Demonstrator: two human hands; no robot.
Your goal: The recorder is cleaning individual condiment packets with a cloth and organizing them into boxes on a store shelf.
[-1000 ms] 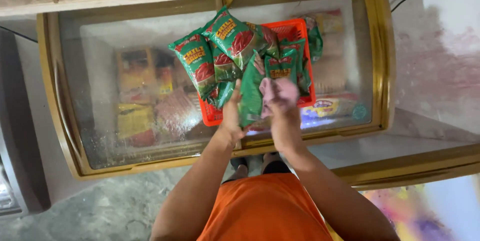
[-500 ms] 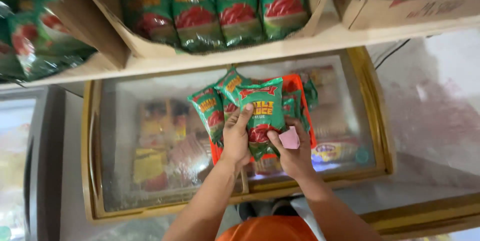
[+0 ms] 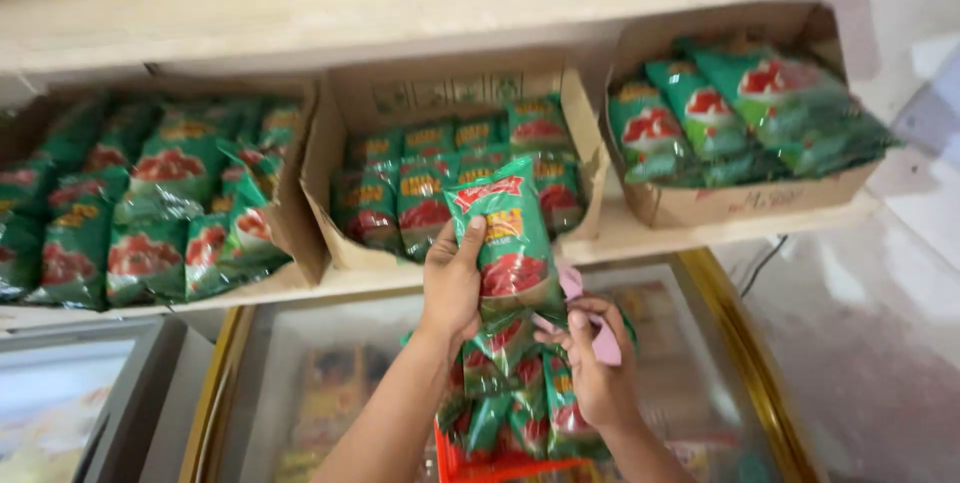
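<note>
My left hand (image 3: 452, 281) grips a green snack packet with a red picture (image 3: 507, 236), held upright in front of the middle cardboard box (image 3: 340, 203) on the shelf. My right hand (image 3: 597, 373) touches the packet's lower edge and holds a small pink object (image 3: 604, 337). Below both hands, several more green packets (image 3: 510, 405) lie in a red basket (image 3: 462, 463) on the freezer lid.
A wooden shelf (image 3: 640, 238) carries three open cardboard boxes of the same green packets: left (image 3: 140, 213), middle, and right (image 3: 735, 205). Under it stands a glass-topped chest freezer with a gold frame (image 3: 735, 333). A second freezer (image 3: 70, 393) sits at the lower left.
The view has tilted upward from the freezer to the shelf. My left hand has lifted one packet off the pile in the red basket, up toward the middle box.
</note>
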